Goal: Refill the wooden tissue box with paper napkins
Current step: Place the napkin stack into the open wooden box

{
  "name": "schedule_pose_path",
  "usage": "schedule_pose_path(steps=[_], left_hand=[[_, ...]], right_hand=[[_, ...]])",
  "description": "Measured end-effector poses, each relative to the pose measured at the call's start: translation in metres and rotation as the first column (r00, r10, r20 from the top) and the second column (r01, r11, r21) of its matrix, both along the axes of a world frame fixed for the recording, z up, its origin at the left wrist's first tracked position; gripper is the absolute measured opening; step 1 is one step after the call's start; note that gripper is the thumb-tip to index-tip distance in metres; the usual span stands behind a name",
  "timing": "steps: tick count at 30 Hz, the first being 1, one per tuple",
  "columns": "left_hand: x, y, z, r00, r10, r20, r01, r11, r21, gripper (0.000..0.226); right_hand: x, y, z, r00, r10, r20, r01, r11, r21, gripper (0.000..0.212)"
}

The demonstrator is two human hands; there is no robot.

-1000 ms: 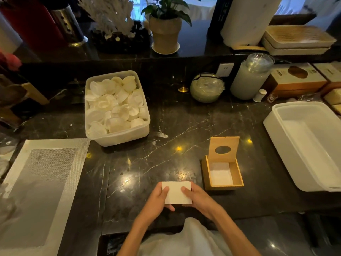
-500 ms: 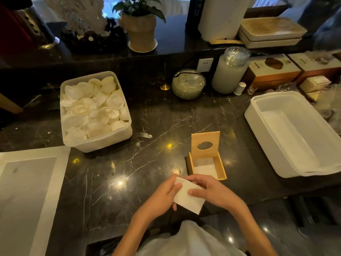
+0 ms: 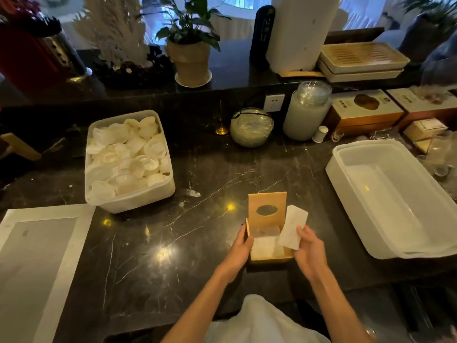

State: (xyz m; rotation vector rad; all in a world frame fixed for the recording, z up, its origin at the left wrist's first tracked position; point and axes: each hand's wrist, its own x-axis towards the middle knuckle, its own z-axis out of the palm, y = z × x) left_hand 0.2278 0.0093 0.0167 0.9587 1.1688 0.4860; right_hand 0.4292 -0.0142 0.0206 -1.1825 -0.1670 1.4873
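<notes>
Since a moment ago, the napkin (image 3: 293, 227) has been carried to the box (image 3: 268, 237) (lid up) on the counter (image 3: 173, 243). It is pinched by the right hand (image 3: 308, 251) over the box's right edge. The box's left side is gripped by the left hand (image 3: 241, 251).
</notes>
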Motion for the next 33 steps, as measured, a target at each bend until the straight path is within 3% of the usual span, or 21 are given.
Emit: schedule_pose_path(steps=[6, 12, 20, 23, 25, 26, 28, 29, 31, 33], left_hand=[[-0.025, -0.006, -0.010, 0.988, 0.143, 0.060, -0.142, 0.990, -0.009, 0.056], [-0.100, -0.024, -0.011, 0.932, 0.363, 0.010, -0.362, 0.932, -0.029, 0.050], [-0.133, -0.040, -0.019, 0.913, 0.405, -0.048, -0.406, 0.914, -0.002, 0.052], [-0.136, -0.039, -0.026, 0.916, 0.393, -0.084, -0.393, 0.919, 0.020, 0.051], [-0.138, -0.039, -0.028, 0.919, 0.386, -0.081, -0.385, 0.923, 0.029, 0.052], [-0.138, -0.040, -0.028, 0.919, 0.388, -0.073, -0.387, 0.922, 0.031, 0.052], [-0.138, -0.040, -0.027, 0.915, 0.401, -0.052, -0.399, 0.916, 0.033, 0.053], [-0.138, -0.040, -0.026, 0.913, 0.405, -0.044, -0.404, 0.914, 0.031, 0.053], [-0.138, -0.040, -0.026, 0.909, 0.414, -0.034, -0.414, 0.910, 0.019, 0.054], [-0.139, -0.040, -0.026, 0.906, 0.423, -0.034, -0.423, 0.906, 0.010, 0.055]], right_hand=[[-0.028, 0.006, 0.002, 0.996, 0.075, -0.043, -0.076, 0.997, -0.032, 0.043], [-0.103, 0.017, 0.004, 0.952, 0.292, -0.096, -0.294, 0.956, -0.008, 0.044], [-0.138, 0.009, -0.007, 0.937, 0.327, -0.126, -0.329, 0.944, 0.006, 0.040], [-0.141, 0.008, -0.006, 0.937, 0.337, -0.091, -0.339, 0.941, 0.002, 0.039], [-0.138, 0.012, 0.002, 0.909, 0.413, 0.053, -0.413, 0.911, -0.015, 0.032], [-0.135, 0.018, 0.009, 0.862, 0.466, 0.198, -0.468, 0.883, -0.039, 0.027], [-0.128, 0.033, 0.026, 0.648, 0.561, 0.515, -0.611, 0.787, -0.088, 0.019], [-0.128, 0.042, 0.035, 0.485, 0.597, 0.639, -0.698, 0.704, -0.129, 0.017], [-0.140, 0.059, 0.050, 0.059, 0.613, 0.788, -0.811, 0.490, -0.320, 0.015], [-0.159, 0.071, 0.053, -0.361, 0.518, 0.775, -0.760, 0.317, -0.567, 0.019]])
